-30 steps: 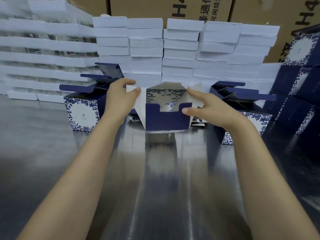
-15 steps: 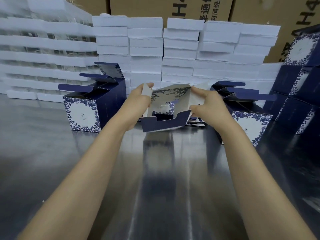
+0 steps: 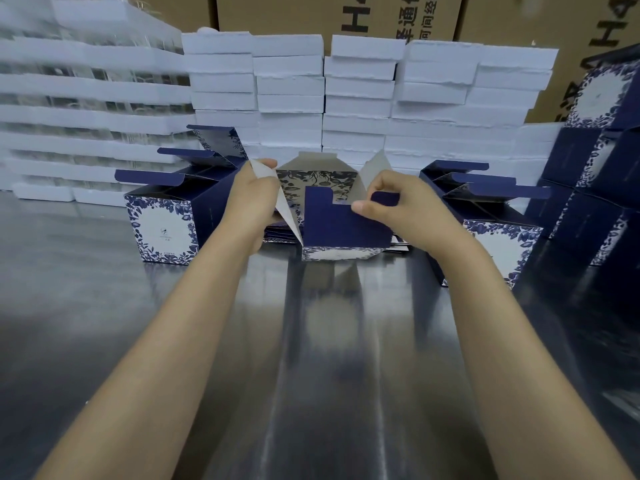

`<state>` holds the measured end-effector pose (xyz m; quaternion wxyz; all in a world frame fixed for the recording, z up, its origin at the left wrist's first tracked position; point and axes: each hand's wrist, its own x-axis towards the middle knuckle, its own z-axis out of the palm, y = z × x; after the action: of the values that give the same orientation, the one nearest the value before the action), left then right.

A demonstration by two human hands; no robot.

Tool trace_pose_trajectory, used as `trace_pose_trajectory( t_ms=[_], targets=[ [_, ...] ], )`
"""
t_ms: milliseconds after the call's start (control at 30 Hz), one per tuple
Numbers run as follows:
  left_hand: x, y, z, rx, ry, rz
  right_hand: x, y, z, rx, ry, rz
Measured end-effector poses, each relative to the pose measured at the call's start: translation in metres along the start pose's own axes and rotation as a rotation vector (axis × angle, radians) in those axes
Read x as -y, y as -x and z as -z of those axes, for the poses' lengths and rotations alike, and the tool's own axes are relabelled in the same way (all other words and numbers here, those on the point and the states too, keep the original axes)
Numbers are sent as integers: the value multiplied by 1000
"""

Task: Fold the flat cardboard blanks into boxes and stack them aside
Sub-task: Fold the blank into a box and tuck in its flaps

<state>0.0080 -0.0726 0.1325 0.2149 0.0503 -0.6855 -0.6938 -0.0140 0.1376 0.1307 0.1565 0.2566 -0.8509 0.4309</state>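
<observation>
Two bare forearms run up from the near edge over the steel surface (image 3: 329, 358), meeting at one half-formed box (image 3: 341, 230) that stands on the surface between the hands.

Left hand (image 3: 254, 202): closed on the box's left side, thumb and fingers pinching the pale side flap (image 3: 265, 174), which stands up and leans outward. Right hand (image 3: 401, 207): fingers curled over the right end of the navy notched flap (image 3: 346, 220), thumb pressing its top edge. Both hands grasp the same box; neither is released.

Key relation: the notched flap lies directly between the two hands, facing the wearer, its long axis running left to right. The right hand is the nearer to its free edge and already on it; the left only steadies the wall. Behind the flap the box mouth is open, inner floral print visible, with the rear flap (image 3: 317, 161) and the right flap (image 3: 379, 171) still upright. Judgement: the next fold goes away from the wearer, into the mouth, with the side flaps needing to tuck first or the notch will not seat.

Farther out: one finished box (image 3: 162, 226) left of the hands, another (image 3: 498, 244) right, both with lids open. A flat pile of blanks (image 3: 280, 233) shows just behind the held box. Beyond, white foam stacks (image 3: 360, 98), then brown cartons (image 3: 346, 15). Far right, a navy box stack (image 3: 595, 168).
</observation>
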Motion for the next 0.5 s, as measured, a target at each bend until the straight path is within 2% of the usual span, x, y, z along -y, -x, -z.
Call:
trace_pose_trajectory(
  t_ms=[100, 267, 367, 500],
  targets=[
    [-2, 0, -1, 53, -27, 22, 0, -3, -4, -131, 19, 16],
    [-1, 6, -9, 124, -168, -61, -3, -6, -16, -256, 206, 44],
    [-1, 8, -13, 156, -247, -87, -5, -5, -17, -233, 336, 60],
    [-1, 11, -14, 192, -354, -97, -3, -4, -15, -98, 384, 96]
  ],
)
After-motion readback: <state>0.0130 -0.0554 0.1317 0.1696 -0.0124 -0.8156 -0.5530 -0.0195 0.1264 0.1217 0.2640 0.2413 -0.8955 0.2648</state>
